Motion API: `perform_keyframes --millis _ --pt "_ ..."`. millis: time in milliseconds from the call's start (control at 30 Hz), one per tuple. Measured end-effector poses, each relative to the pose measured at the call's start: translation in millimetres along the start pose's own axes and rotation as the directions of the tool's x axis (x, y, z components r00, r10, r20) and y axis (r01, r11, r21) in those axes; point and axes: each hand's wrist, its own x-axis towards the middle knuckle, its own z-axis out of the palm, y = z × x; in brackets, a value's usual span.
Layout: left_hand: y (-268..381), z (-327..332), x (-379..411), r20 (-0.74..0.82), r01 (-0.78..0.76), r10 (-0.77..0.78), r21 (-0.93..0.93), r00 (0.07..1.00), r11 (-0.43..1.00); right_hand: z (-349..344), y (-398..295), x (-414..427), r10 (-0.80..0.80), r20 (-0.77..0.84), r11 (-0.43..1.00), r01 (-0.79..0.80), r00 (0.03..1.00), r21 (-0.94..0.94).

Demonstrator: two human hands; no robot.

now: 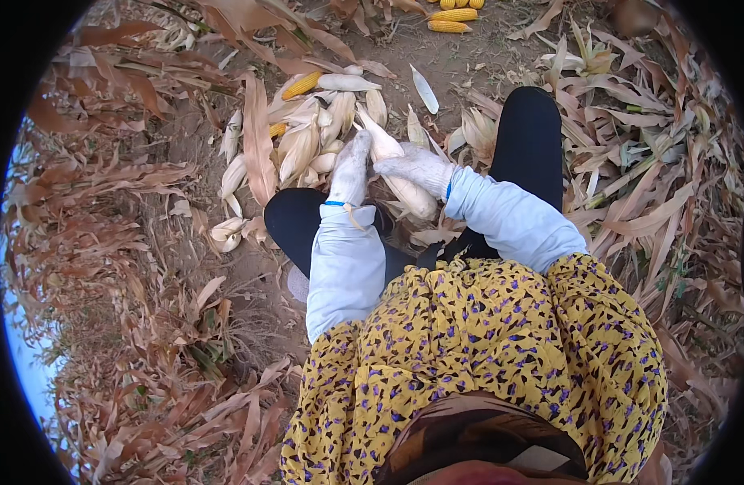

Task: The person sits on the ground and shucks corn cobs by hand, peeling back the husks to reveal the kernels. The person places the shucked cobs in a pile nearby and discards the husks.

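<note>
Both my hands wear pale work gloves. My right hand (pixel 414 167) is closed around an ear of corn in its pale husk (pixel 411 197), whose thick end points towards my lap. Beside the tip of this ear is my left hand (pixel 352 160), its fingers pointing away from me; whether they grip the husk cannot be told. A heap of husk-covered corn ears (pixel 302 145) lies just beyond and to the left of my left hand. On that heap rests a bare yellow corn cob (pixel 302 86), and part of another yellow cob (pixel 277 130) shows between the husks.
Several husked yellow cobs (pixel 449 26) lie on the bare soil at the top. Dry corn stalks and leaves (pixel 638 182) cover the ground at right, with more dry stalks (pixel 105 242) at left. My bent knees in black trousers (pixel 528 139) flank the work area.
</note>
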Motion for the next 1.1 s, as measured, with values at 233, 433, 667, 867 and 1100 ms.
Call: perform_keyframes --millis 233,433,667,867,1100 --pt "6.5 -14.4 -11.0 0.050 -0.100 0.088 0.376 0.995 0.921 -12.2 38.8 26.5 -0.045 -0.062 0.837 0.004 0.997 -0.548" --pt "-5.9 -19.4 -0.8 0.097 -0.175 0.151 0.709 0.984 0.683 -18.5 28.7 10.5 -0.044 -0.093 0.571 -0.051 0.995 -0.819" --pt "-39.5 -15.6 25.7 0.109 -0.244 0.219 0.510 0.970 0.825 -25.1 16.3 -9.2 -0.020 -0.195 0.621 -0.141 0.981 -0.771" --pt "-47.7 11.8 29.5 -0.010 -0.230 0.230 -0.023 0.973 0.973 -35.8 22.3 -11.7 -0.031 0.010 0.973 0.028 0.999 0.230" --pt "-32.7 53.2 17.8 -0.025 0.003 -0.018 -0.506 1.000 0.863 -69.1 47.7 6.3 0.010 -0.291 0.863 0.139 0.957 0.486"
